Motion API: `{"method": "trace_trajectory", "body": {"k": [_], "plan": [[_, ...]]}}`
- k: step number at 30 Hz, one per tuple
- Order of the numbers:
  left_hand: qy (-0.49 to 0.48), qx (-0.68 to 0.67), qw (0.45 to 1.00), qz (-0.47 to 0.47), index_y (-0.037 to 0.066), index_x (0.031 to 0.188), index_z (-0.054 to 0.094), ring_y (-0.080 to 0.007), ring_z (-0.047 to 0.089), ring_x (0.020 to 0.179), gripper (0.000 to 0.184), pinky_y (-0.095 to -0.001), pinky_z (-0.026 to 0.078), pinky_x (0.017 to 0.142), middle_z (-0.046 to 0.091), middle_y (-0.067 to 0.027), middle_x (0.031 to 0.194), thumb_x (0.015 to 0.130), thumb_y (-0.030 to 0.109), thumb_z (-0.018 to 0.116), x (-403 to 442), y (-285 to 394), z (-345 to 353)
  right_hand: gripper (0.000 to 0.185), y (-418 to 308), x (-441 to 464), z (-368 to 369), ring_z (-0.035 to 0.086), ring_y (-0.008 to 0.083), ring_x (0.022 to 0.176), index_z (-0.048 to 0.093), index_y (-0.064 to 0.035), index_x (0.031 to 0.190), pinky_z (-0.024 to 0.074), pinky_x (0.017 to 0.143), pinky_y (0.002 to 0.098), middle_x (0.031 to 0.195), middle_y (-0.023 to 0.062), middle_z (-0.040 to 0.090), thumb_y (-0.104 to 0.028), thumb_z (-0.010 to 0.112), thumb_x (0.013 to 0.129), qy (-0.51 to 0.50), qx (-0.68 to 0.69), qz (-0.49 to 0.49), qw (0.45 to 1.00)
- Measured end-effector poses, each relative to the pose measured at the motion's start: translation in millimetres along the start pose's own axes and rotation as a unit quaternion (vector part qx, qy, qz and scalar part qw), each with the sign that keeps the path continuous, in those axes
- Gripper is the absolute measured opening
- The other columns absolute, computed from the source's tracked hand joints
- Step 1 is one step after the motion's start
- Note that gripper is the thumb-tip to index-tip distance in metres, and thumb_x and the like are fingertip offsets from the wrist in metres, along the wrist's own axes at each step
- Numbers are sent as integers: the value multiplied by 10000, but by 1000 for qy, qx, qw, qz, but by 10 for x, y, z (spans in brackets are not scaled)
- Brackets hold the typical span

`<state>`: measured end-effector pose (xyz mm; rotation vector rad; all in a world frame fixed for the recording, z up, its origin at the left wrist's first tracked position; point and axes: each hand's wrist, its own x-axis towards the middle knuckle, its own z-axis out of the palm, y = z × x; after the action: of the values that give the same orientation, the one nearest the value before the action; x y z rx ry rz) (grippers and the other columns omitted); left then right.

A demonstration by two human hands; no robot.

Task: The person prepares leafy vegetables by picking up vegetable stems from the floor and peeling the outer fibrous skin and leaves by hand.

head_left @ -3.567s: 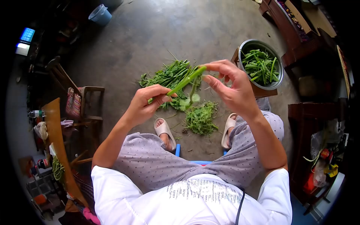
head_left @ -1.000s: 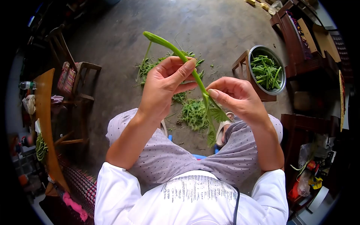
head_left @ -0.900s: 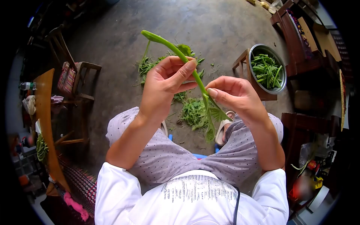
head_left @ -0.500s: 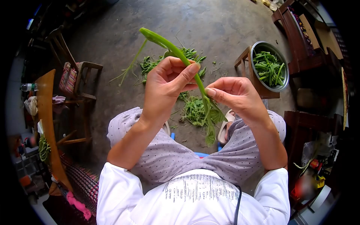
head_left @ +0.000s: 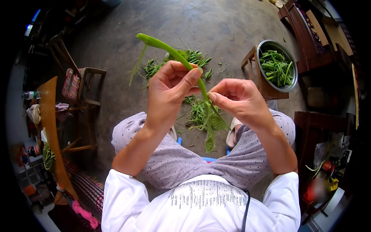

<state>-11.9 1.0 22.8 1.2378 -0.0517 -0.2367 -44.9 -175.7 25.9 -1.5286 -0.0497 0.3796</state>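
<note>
A thick green vegetable stem (head_left: 165,47) with drooping leaves slants across the view in front of me. My left hand (head_left: 172,81) is closed around its middle, thumb against fingers. Lower on the same stem, my right hand (head_left: 239,98) pinches at the side where a leaf stalk joins. A crumpled leaf (head_left: 210,139) hangs below my right fingertips. From the stem's upper end dangles a thin stringy strand (head_left: 136,69). Behind my hands, on the floor, lie a heap of green stems (head_left: 154,67) and a pile of thin trimmings (head_left: 201,115).
A metal basin (head_left: 295,73) of cut green stems rests on a wooden stool (head_left: 251,58) at right. On the left are a wooden chair (head_left: 85,77) and a wooden table edge (head_left: 48,104). Dark wooden furniture (head_left: 290,21) lines the right side.
The stem's upper end has dipped slightly down and to the left, and its strand has swung closer in. My right hand has shifted a little left along with the stem.
</note>
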Motion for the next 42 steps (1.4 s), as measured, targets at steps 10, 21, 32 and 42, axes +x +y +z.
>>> {"method": "trace_trajectory", "body": {"k": [10,21,32,42], "plan": [[-21,-63,997,-48,11,1094,570,-134,629,876,245,-294,558,784,620,-56,946,894,150,600,10,-13,-63,190,-51,-16,-17,507,23,629,655,22,908,407,541,181,719,-19,597,-160,657,853,10,-8,-23,1000],[-65,-88,988,-113,-1,1302,438,-133,622,924,451,-278,535,832,620,-74,998,891,106,592,-20,45,-43,229,-55,-29,-80,564,54,701,640,51,999,470,619,192,818,33,646,-143,629,878,17,68,-34,997],[-47,-35,994,-89,12,1279,467,-120,626,896,445,-298,561,771,625,-58,988,869,90,621,-34,21,-22,152,-64,-59,-60,534,38,604,682,36,857,414,517,200,705,51,646,-113,672,826,46,-95,-48,993],[-22,-22,997,-66,23,1234,508,-122,625,896,405,-292,553,780,630,-45,974,858,91,641,-48,-56,29,95,-112,-76,51,617,238,626,681,-14,805,472,559,324,703,107,621,-98,669,763,129,-304,-160,930]]}}
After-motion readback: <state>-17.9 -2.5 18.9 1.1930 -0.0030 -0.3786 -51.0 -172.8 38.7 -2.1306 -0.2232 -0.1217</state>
